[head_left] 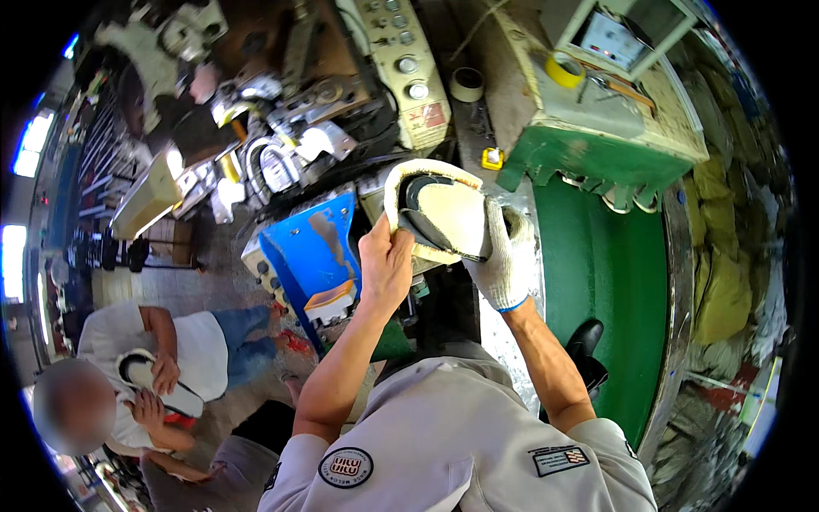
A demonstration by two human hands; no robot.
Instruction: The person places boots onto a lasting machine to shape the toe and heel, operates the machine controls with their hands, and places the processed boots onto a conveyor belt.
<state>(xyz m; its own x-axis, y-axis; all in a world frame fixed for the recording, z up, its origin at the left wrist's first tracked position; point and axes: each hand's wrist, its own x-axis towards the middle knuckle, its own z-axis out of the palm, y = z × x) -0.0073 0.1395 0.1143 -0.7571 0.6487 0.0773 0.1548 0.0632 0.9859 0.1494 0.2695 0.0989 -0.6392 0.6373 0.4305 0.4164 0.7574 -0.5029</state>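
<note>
Both my hands hold a cream and black shoe upper [450, 213] in front of the machine. Its rim is pale and thick, and a black band curves along its inner left side. My bare left hand [388, 260] grips the near left edge, thumb pressed on the rim. On the other side, my right hand [505, 256], in a white knit glove with a blue cuff, closes round the right edge. The glove's fingertips are partly hidden behind the piece.
A machine with metal clamps [277, 162], a control panel [414, 94] and a blue cover [316, 239] stands ahead and left. Rightward runs a green conveyor belt [606, 273], with shoes under a green-curtained box [589, 158]. A yellow tape measure [492, 159] lies near. At left, a person [162, 350] holds a similar piece.
</note>
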